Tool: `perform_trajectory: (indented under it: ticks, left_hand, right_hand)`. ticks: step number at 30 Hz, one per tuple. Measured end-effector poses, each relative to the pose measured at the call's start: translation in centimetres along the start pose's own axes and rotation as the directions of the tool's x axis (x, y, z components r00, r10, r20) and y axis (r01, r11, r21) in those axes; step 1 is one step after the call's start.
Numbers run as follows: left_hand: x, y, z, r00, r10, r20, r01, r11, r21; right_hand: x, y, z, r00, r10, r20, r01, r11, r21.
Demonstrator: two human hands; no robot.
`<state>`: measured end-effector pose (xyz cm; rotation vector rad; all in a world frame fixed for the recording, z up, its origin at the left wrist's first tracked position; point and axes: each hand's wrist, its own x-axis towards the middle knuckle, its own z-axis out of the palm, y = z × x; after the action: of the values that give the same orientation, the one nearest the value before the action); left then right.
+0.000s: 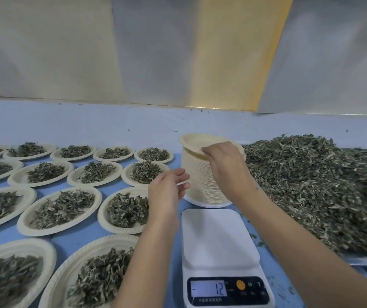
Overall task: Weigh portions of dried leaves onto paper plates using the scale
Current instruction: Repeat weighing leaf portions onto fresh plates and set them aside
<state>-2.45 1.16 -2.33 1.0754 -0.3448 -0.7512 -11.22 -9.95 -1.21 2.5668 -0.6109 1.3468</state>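
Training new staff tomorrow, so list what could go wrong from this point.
1. The right hand pinches the top plate off a tightly nested stack. Two plates may lift together, and the scale, showing minus 12 with nothing on it, would then likely misread the portion.
2. Pulling sideways could tip the tall stack toward the filled plates; the left hand hovers beside it, fingers open.
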Motion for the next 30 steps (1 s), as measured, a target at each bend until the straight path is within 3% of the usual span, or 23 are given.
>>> perform_trajectory:
  ticks: [4,11,13,15,17,20,23,26,30]
  left_hand:
    - [0.1,0.2,-0.3,0.999,0.035,0.017,-0.035,0.999,0.000]
    - [0.4,0.9,-1.3,0.983,0.183,-0.025,-0.177,0.973,0.150]
    - [0.4,1.0,-1.6,0.982,0.190,-0.008,-0.184,0.959,0.218]
    - [0.4,1.3,-1.9,0.981,0.189,0.045,-0.193,0.926,0.326]
    - [0.0,1.6,-1.9,0.978,0.177,0.110,-0.207,0.887,0.413]
    - [-0.8,1.8,-1.4,0.967,0.148,0.206,-0.235,0.828,0.509]
    - [-1.2,1.9,-1.2,0.950,0.088,0.301,-0.258,0.765,0.590]
    - [-1.5,2.5,-1.4,0.945,0.036,0.325,-0.249,0.722,0.646]
    - [-1.0,2.8,-2.3,0.943,0.075,0.323,-0.308,0.557,0.771]
  right_hand:
    - [-1.5,-2.4,-0.2,0.973,-0.164,-0.163,0.168,0.986,0.011]
    - [-4.2,-4.4,-0.7,0.970,-0.209,-0.126,0.220,0.972,0.080]
    - [-4.2,-4.3,-1.5,0.996,-0.049,-0.079,0.064,0.979,0.193]
    - [-4.1,-3.9,-2.5,0.969,0.244,-0.037,-0.220,0.921,0.320]
    - [-4.0,-2.8,-3.5,0.868,0.497,-0.022,-0.447,0.799,0.402]
    - [-4.4,-0.7,-4.9,0.685,0.728,0.031,-0.631,0.572,0.524]
    - [-5.3,0.9,-6.0,0.597,0.796,0.102,-0.689,0.444,0.573]
    - [-5.8,2.3,-6.5,0.580,0.800,0.151,-0.723,0.420,0.549]
    - [-6.0,3.2,-6.6,0.580,0.751,0.314,-0.776,0.393,0.493]
